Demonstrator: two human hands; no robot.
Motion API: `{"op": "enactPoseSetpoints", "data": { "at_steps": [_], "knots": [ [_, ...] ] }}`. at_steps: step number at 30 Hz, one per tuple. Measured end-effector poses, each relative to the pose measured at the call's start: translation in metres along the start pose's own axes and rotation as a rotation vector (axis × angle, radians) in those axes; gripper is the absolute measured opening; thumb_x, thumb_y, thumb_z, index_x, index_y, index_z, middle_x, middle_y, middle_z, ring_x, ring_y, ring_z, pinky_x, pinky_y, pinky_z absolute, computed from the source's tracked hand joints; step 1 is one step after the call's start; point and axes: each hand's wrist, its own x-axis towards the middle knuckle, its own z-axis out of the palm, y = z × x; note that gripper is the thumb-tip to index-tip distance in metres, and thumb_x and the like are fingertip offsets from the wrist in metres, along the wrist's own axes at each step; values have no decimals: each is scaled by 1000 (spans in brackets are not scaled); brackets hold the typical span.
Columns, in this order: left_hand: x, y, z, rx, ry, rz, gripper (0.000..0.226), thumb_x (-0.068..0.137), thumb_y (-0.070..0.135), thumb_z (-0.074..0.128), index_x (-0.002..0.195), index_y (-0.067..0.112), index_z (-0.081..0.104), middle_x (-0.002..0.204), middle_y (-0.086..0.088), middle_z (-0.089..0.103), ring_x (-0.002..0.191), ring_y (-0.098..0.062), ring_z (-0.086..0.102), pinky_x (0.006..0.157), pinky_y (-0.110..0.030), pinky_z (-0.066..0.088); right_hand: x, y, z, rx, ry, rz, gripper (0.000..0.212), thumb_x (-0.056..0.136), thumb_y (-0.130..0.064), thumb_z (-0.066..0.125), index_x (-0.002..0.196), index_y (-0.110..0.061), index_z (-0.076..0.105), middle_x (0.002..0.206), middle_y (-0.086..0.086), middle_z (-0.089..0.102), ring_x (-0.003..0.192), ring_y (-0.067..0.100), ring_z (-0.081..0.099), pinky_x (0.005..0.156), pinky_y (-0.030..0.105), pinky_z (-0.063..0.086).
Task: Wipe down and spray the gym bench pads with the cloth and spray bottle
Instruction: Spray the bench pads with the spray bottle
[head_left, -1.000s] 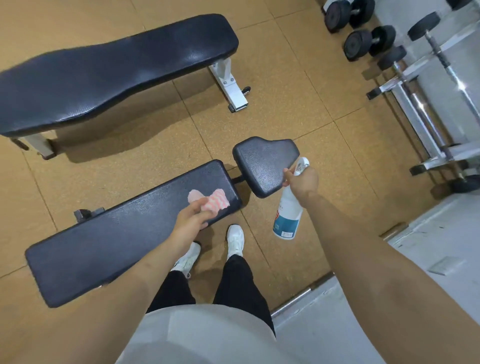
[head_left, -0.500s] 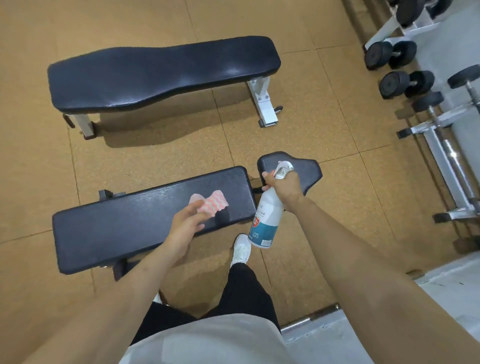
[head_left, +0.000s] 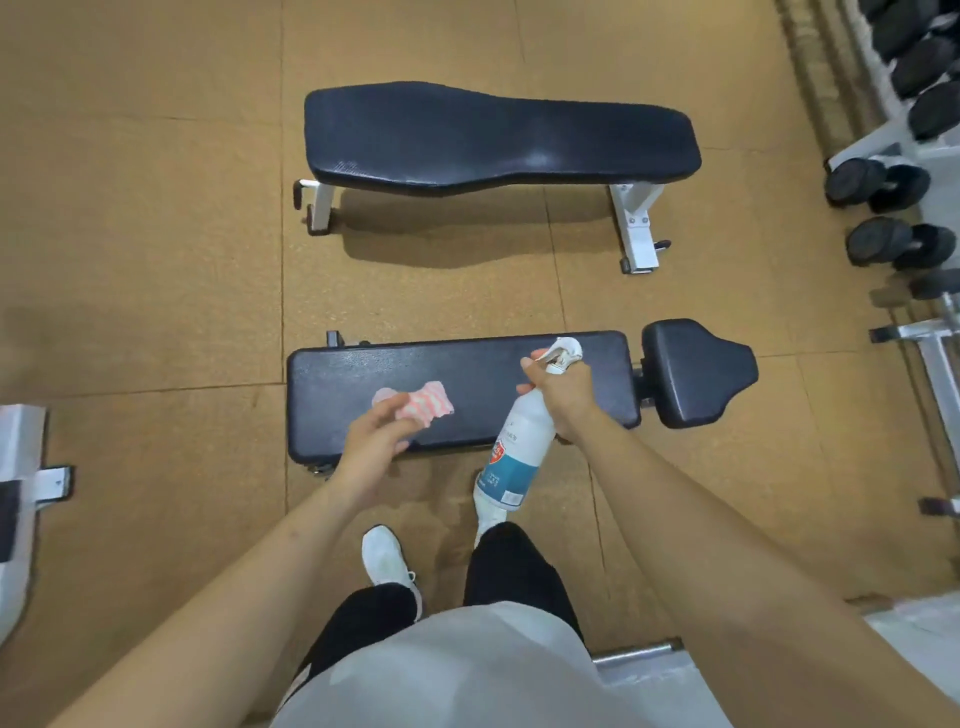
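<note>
A black adjustable bench lies in front of me, its long back pad (head_left: 332, 379) to the left and a small seat pad (head_left: 696, 371) to the right. My left hand (head_left: 376, 441) presses a pink-and-white striped cloth (head_left: 428, 408) onto the long pad near its front edge. My right hand (head_left: 558, 392) grips the neck of a white spray bottle (head_left: 514, 452) with a teal label, held over the pad's right part with the nozzle pointing away from me. A second black flat bench (head_left: 498, 137) stands farther off.
Dumbbells (head_left: 878, 182) and a white rack (head_left: 883, 140) line the right side. A metal frame (head_left: 935, 358) stands at the right edge, and another white frame (head_left: 21, 499) at the left edge. My white shoes (head_left: 387, 558) stand on the cork floor just before the bench.
My right hand has brought the bottle left, from beside the seat pad to over the long pad. My left hand slid the cloth leftward along the pad. The view has swung round.
</note>
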Motion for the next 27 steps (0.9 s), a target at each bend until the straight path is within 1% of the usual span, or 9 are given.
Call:
{"op": "enactPoseSetpoints", "data": {
  "at_steps": [2,9,12,16,18,20,22,24,27],
  "knots": [
    [3,2,-31,-7,37,-7,40,89,7,68,126,21,64,129,-2,66,120,-17,61,98,-33,50,-5,-2,31,47,-7,38,14,90,-11,77,95,-15,65,83,4,71,62,18,73,60,33,59],
    [23,28,-102,21,122,-23,48,91,6,66,138,13,58,131,-5,65,114,-15,63,93,-28,49,21,-8,120,148,-11,154,21,92,-14,76,83,-14,57,71,5,65,55,13,70,57,31,57],
    [37,44,-122,28,140,-22,50,91,5,65,139,11,56,133,-6,63,118,-17,61,95,-28,48,32,-12,151,168,-1,188,20,91,-11,76,84,-14,58,75,6,68,55,13,69,55,30,57],
    [64,63,-149,37,143,-27,51,89,6,67,138,14,58,133,-7,63,124,-22,60,106,-37,48,42,-19,188,193,4,200,16,90,-9,77,90,-16,63,84,5,71,56,14,71,54,31,59],
    [75,70,-161,30,140,-37,49,89,5,67,136,15,58,133,-7,64,123,-22,60,109,-43,47,43,-17,205,206,25,217,15,90,-9,77,91,-14,64,87,6,71,58,16,71,62,37,61],
    [87,79,-176,41,118,-48,47,88,7,68,133,17,60,133,-5,64,124,-21,60,110,-43,46,43,-13,225,184,52,256,17,89,-13,79,90,-12,62,84,9,72,66,20,72,73,45,61],
    [104,89,-197,61,96,-56,45,88,8,68,131,19,62,133,-3,63,124,-20,59,110,-41,46,41,-7,247,150,66,291,21,89,-17,80,90,-11,59,81,11,72,70,22,72,79,49,60],
    [124,102,-225,107,45,-53,46,89,9,68,134,17,62,134,-1,63,124,-19,59,108,-39,46,38,-4,275,142,87,312,22,89,-17,80,92,-10,59,83,11,72,69,21,73,79,49,61],
    [155,129,-273,145,-34,-63,42,91,7,65,132,14,62,132,-2,63,121,-19,60,104,-36,46,32,-1,321,163,173,299,20,89,-13,80,88,-11,59,84,11,70,64,20,73,70,43,60]
  ]
}}
